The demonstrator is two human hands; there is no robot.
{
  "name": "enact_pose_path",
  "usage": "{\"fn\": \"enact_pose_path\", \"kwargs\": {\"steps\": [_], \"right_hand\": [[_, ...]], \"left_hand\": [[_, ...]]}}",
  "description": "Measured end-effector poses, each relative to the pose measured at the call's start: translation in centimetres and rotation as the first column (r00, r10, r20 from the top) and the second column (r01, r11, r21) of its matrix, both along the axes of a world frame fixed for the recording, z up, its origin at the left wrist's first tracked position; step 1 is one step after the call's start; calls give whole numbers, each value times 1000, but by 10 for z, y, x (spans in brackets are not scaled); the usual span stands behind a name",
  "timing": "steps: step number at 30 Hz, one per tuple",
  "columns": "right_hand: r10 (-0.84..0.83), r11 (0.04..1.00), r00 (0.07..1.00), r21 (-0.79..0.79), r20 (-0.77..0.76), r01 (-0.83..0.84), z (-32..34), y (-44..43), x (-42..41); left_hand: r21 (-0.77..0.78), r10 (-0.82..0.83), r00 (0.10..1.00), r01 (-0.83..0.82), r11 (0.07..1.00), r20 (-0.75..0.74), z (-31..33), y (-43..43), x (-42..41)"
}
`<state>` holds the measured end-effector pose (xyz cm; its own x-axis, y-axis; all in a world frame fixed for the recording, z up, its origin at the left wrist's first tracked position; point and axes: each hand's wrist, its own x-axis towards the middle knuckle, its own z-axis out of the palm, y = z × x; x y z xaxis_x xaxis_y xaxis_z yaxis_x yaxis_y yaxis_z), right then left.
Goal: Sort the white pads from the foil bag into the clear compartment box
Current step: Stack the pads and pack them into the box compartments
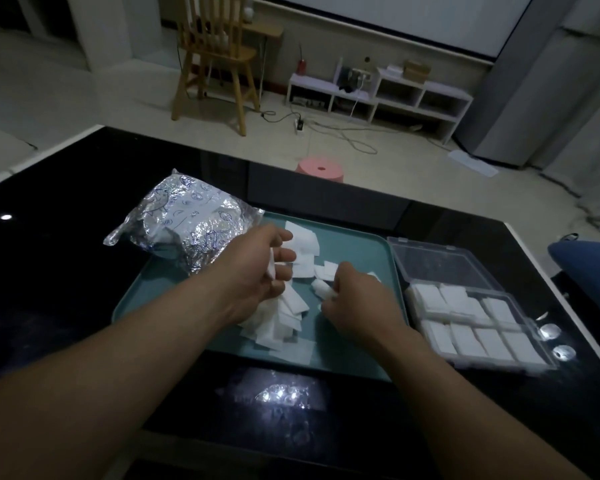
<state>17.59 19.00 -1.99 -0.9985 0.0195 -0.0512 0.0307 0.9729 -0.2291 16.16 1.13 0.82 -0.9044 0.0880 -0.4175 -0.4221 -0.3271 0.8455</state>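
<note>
Pinching pads (291, 315) off the tray (355, 244) pile, left grip (262, 270) and right grip (354, 301) are each curling round some. They are looking light, soft and floppy, so nipping an edge is seeming best. Box (440, 261) is sitting right, bag (187, 226) far left.

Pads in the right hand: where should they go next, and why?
Probably move the right hand over to the box and lay its pads in a compartment. That hand pinches a few pads, the box stands open just to its right with pads in its compartments, and more lie loose on the tray.
</note>
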Motion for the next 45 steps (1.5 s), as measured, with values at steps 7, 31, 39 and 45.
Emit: {"fn": "enact_pose_path", "kwargs": {"steps": [7, 31, 39, 45], "right_hand": [[-181, 668, 966, -698, 183, 257, 41, 17, 16], [11, -38, 971, -970, 239, 239, 15, -15, 29], [17, 96, 953, -949, 302, 299, 15, -21, 34], [-188, 182, 947, -938, 262, 296, 27, -3, 31]], "left_hand": [[0, -119, 992, 120, 993, -47, -10, 11, 8], [443, -100, 985, 29, 896, 138, -15, 14, 5], [466, -68, 989, -2, 885, 133, -11, 14, 8], [353, -43, 993, 3, 936, 107, -9, 11, 8]]}}
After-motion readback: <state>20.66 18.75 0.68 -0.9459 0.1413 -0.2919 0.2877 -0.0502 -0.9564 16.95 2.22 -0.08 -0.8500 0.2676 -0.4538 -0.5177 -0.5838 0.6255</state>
